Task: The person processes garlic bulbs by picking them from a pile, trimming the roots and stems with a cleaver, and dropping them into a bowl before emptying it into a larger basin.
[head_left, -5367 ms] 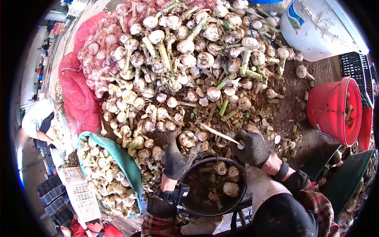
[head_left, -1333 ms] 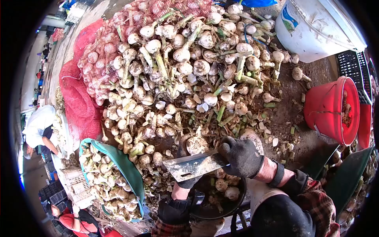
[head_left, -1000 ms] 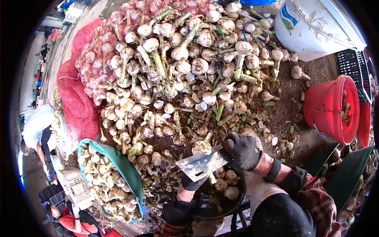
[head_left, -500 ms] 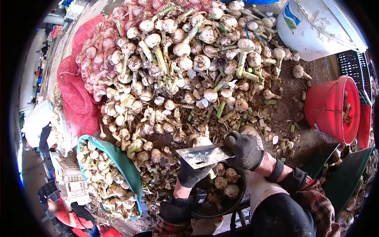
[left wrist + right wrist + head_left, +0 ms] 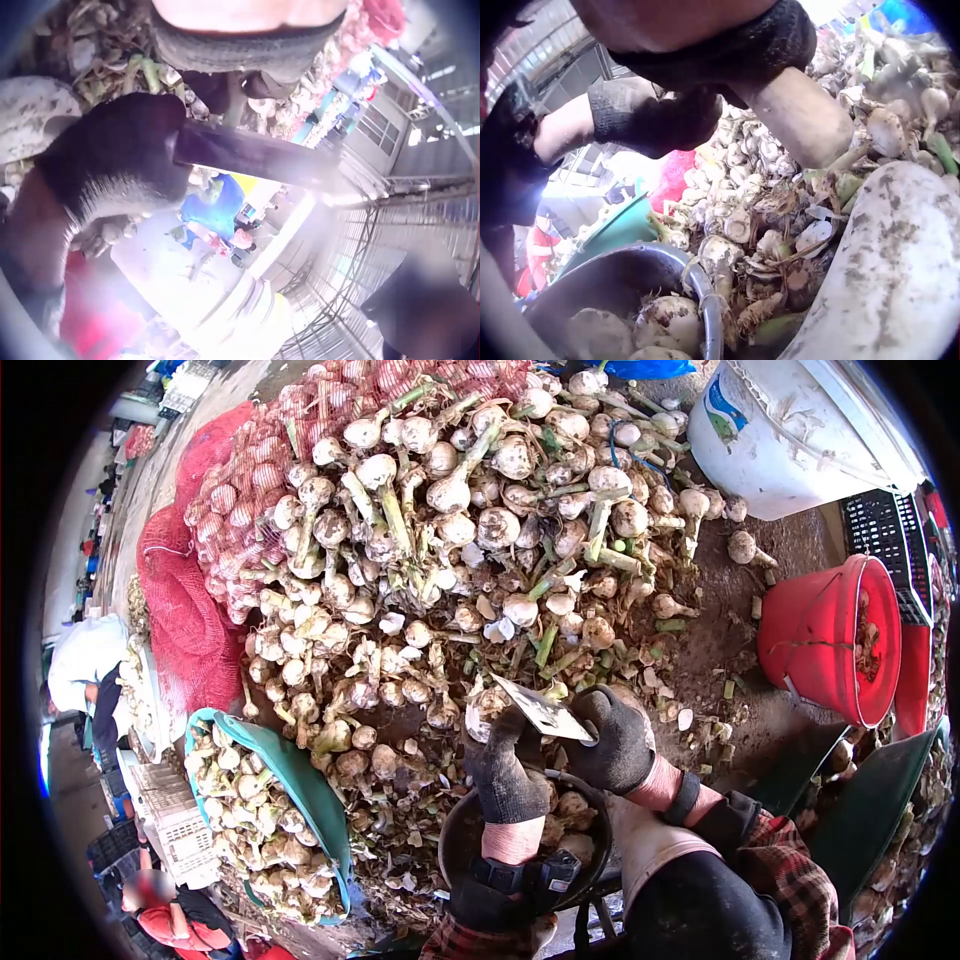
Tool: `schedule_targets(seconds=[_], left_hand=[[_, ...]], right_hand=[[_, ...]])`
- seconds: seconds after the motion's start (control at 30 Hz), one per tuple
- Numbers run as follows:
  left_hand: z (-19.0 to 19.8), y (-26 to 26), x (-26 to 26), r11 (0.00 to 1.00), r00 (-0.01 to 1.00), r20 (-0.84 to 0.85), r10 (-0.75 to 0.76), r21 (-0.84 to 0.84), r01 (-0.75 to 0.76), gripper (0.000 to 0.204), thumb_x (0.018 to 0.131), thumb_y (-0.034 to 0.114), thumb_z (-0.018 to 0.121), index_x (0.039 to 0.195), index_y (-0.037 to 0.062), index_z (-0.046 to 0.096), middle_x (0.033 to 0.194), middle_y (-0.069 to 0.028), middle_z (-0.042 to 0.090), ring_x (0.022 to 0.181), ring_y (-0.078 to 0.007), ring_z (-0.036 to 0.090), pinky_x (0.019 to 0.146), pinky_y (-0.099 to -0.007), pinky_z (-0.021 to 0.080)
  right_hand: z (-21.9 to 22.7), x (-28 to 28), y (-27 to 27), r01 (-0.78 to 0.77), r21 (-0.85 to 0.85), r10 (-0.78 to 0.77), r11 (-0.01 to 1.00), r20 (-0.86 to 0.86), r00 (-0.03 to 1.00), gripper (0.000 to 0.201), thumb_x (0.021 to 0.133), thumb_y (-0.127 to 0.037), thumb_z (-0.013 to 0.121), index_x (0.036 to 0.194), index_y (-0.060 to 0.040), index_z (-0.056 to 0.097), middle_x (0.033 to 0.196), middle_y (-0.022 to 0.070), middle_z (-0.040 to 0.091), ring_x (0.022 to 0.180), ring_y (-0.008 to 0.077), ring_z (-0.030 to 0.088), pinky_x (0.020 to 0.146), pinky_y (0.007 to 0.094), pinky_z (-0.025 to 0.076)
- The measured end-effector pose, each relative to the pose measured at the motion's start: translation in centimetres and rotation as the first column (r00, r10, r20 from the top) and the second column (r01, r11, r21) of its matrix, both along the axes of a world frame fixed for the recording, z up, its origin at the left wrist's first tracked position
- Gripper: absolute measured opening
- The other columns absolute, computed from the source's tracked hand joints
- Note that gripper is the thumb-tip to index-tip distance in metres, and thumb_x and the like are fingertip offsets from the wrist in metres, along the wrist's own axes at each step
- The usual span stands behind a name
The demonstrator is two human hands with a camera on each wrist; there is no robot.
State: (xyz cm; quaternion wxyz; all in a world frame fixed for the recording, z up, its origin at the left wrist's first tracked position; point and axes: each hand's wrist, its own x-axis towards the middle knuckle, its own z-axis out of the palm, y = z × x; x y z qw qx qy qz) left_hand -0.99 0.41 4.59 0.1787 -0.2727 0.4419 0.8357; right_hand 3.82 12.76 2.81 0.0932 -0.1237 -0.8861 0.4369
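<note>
My gloved left hand (image 5: 508, 775) holds a garlic bulb (image 5: 487, 705) at the front of the pile, its wrist over a dark basin (image 5: 450, 835). The fingers partly hide the bulb. In my gloved right hand (image 5: 612, 740) is a broad-bladed knife (image 5: 540, 708), gripped by its pale handle (image 5: 802, 116); the blade points left and lies close beside the bulb and the left fingers. Seen from the left wrist, the blade (image 5: 255, 154) sticks out of the right fist. Several garlic bulbs (image 5: 667, 322) lie inside the basin.
A big heap of garlic (image 5: 450, 530) covers the surface ahead. A red bucket (image 5: 810, 640) and a white bucket (image 5: 790, 440) stand right. At left are a green container (image 5: 320, 790) of garlic and a red mesh sack (image 5: 185, 620). A muddy white rounded object (image 5: 885, 270) lies by my right hand.
Earlier my left hand reached to the pile's front edge; since then it has taken a garlic bulb. The knife, lately laid across the left hand, is now turned, its blade end raised toward the pile.
</note>
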Motion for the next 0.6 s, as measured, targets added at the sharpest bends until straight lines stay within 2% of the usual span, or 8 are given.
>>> schedule_targets(seconds=[0.17,0.27,0.33,0.37,0.4,0.5,0.57,0.6], left_hand=[[0.1,-1.5,1.6,0.924,0.98,0.184,0.082,0.354,-0.144,0.038,0.083,0.002,0.059,0.121,0.0026,0.053,0.119,-0.0125,0.058,0.106,-0.0265,0.059,0.09,-0.0382,0.052],[2.5,-5.4,2.7,0.845,0.937,0.051,-0.346,0.452,0.287,0.052,0.081,0.006,0.067,0.129,0.0051,0.047,0.122,-0.0107,0.055,0.113,-0.0212,0.053,0.088,-0.0331,0.051],[2.8,-10.9,-0.8,0.329,0.275,-0.255,-0.927,-0.199,0.923,0.075,0.071,0.024,0.082,0.133,0.0046,0.044,0.12,-0.0081,0.057,0.108,-0.0203,0.056,0.093,-0.0306,0.044],[4.0,-11.4,-2.1,0.246,0.259,-0.155,-0.953,0.096,0.964,0.081,0.067,0.031,0.084,0.133,0.0053,0.045,0.123,-0.0065,0.055,0.113,-0.0196,0.052,0.094,-0.0341,0.043],[3.6,-13.2,-3.3,0.089,0.089,-0.014,-0.996,-0.089,0.992,0.077,0.068,0.03,0.083,0.132,0.008,0.046,0.124,-0.0077,0.054,0.115,-0.0217,0.051,0.095,-0.0363,0.042],[1.6,-13.5,-6.0,-0.266,0.06,0.44,-0.896,-0.64,0.721,0.064,0.068,0.017,0.08,0.125,0.0121,0.052,0.114,-0.0101,0.058,0.112,-0.0236,0.052,0.094,-0.0423,0.041],[-1.9,-13.5,-7.0,-0.625,-0.055,0.65,-0.758,-0.747,-0.226,0.036,0.079,0.017,0.067,0.113,0.0117,0.059,0.112,-0.0143,0.058,0.107,-0.0291,0.054,0.089,-0.0437,0.042],[-4.4,-13.6,-7.7,-0.604,-0.039,0.647,-0.761,-0.729,-0.322,0.03,0.08,0.016,0.062,0.109,0.012,0.06,0.111,-0.0148,0.057,0.104,-0.0309,0.054,0.088,-0.045,0.041]], right_hand=[[-2.2,1.1,-0.2,-0.089,-0.007,0.089,0.996,0.03,0.996,0.03,0.068,-0.016,0.074,0.09,-0.0047,0.057,0.077,0.0164,0.057,0.065,0.0371,0.058,0.056,0.0435,0.047],[-3.4,1.2,-0.2,-0.18,-0.043,0.183,0.983,0.352,0.918,0.025,0.072,-0.018,0.071,0.088,-0.0046,0.057,0.079,0.0164,0.058,0.07,0.0363,0.06,0.06,0.044,0.049],[-3.7,1.6,-0.2,-0.255,-0.073,0.265,0.964,0.308,0.914,0.023,0.073,-0.018,0.07,0.087,-0.0045,0.057,0.079,0.0162,0.058,0.071,0.0359,0.06,0.06,0.044,0.049],[-3.9,1.8,-0.2,-0.32,-0.093,0.333,0.943,0.269,0.904,0.021,0.074,-0.017,0.069,0.087,-0.0043,0.058,0.08,0.016,0.058,0.073,0.0356,0.061,0.061,0.044,0.05],[-4.3,2.0,-0.4,-0.341,-0.098,0.355,0.935,0.24,0.903,0.019,0.075,-0.018,0.067,0.086,-0.0043,0.058,0.081,0.0154,0.058,0.074,0.0352,0.061,0.062,0.0435,0.05],[-3.7,1.5,-0.4,-0.372,-0.092,0.383,0.924,0.275,0.882,0.019,0.076,-0.02,0.066,0.086,-0.0046,0.059,0.081,0.0149,0.058,0.076,0.0348,0.061,0.063,0.0428,0.051],[-4.5,1.7,-0.6,-0.373,-0.096,0.385,0.923,0.261,0.885,0.022,0.077,-0.022,0.064,0.089,-0.0039,0.057,0.082,0.0165,0.058,0.076,0.0363,0.061,0.064,0.045,0.05],[-4.8,1.7,-0.5,-0.367,-0.102,0.38,0.925,0.252,0.89,0.026,0.078,-0.025,0.062,0.092,-0.0033,0.056,0.084,0.0181,0.059,0.076,0.0379,0.061,0.065,0.0472,0.05]])
